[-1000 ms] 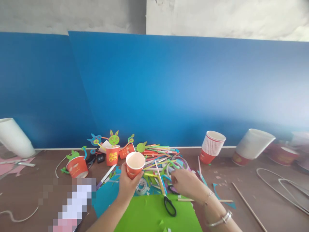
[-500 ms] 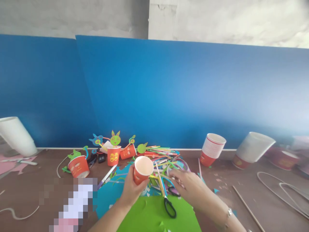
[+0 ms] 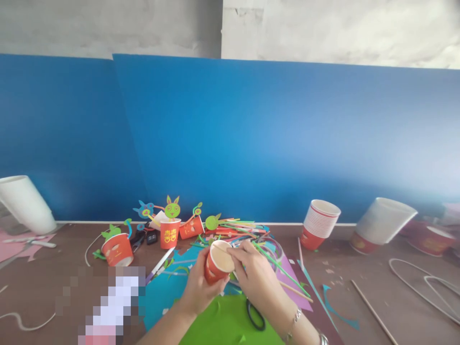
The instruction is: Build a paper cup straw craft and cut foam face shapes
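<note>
My left hand (image 3: 201,282) is wrapped round a red paper cup (image 3: 216,268), its open mouth tipped toward me. My right hand (image 3: 257,268) is closed on a thin wooden stick (image 3: 296,291); its front end reaches in over the cup's rim, and its back end sticks out behind the hand. Below the hands lies a green paper sheet (image 3: 219,323) on a blue one (image 3: 154,297). A black scissors handle (image 3: 256,316) shows beside my right wrist; the blades are hidden.
Red cups with paper animal figures (image 3: 169,235) stand at the back left. A pile of coloured straws (image 3: 240,225) lies behind the hands. To the right are a cup stack (image 3: 319,225), a plastic-wrapped stack (image 3: 383,220), another wooden stick (image 3: 372,309) and a white cable (image 3: 424,287).
My right hand has moved left from the straws to the cup, bringing the wooden stick's end to its mouth. The cup has shifted slightly right and down in my left hand.
</note>
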`<state>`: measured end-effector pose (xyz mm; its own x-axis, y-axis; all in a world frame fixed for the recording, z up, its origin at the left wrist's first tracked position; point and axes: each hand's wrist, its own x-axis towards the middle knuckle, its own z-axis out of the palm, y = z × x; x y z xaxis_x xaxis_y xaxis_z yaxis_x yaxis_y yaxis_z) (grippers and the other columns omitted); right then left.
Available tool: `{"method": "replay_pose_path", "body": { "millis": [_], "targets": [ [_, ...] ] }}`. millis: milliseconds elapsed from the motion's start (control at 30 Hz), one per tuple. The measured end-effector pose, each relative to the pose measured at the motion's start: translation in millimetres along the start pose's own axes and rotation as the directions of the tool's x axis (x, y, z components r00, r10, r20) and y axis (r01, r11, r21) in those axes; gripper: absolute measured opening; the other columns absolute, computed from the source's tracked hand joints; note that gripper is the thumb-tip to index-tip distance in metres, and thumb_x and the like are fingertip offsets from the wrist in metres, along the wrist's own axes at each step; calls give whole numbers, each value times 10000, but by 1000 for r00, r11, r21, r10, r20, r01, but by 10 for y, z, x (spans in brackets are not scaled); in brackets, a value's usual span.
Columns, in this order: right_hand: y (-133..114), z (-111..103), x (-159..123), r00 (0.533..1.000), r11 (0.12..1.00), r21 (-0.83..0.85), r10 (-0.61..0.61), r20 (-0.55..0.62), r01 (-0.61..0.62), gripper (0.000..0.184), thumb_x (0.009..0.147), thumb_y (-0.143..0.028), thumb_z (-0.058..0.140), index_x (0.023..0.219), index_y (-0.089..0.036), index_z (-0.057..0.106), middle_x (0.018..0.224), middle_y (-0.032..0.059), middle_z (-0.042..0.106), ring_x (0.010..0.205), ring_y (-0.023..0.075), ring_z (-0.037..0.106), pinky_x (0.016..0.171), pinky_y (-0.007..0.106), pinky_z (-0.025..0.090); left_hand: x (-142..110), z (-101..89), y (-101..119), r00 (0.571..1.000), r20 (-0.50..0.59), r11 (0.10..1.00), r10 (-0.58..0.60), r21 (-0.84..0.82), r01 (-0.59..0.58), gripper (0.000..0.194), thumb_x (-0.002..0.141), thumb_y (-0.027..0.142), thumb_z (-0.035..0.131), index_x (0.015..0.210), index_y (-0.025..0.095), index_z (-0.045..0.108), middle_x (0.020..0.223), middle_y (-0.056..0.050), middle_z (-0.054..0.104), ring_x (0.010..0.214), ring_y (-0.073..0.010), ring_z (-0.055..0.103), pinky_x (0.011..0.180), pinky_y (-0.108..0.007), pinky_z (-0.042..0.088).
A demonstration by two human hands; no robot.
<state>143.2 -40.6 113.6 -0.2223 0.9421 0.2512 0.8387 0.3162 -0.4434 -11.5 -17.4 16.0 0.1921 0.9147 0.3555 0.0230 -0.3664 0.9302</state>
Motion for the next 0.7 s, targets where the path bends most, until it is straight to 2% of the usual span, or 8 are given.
{"method": "replay_pose_path", "body": {
  "millis": [433, 700],
  "targets": [
    [9, 27, -4, 1000, 1000, 27, 5, 10, -6, 319, 877, -110, 419, 976, -218, 703, 825, 47, 548, 756, 167, 578, 669, 242, 411, -20, -3, -41, 1000, -16, 1000, 18, -16, -19, 588, 726, 241, 703, 1220, 235, 384, 1140, -82, 605, 1012, -257, 610, 876, -381, 509],
    [41, 80, -6, 1000, 991, 131, 0, -17, 2, 308, 884, -113, 427, 968, -210, 707, 848, 50, 550, 779, 163, 577, 689, 241, 412, -11, 6, -3, 998, -18, 998, 53, 35, -52, 601, 732, 259, 692, 1236, 210, 367, 1169, -103, 583, 1041, -262, 597, 895, -400, 504]
  ]
}}
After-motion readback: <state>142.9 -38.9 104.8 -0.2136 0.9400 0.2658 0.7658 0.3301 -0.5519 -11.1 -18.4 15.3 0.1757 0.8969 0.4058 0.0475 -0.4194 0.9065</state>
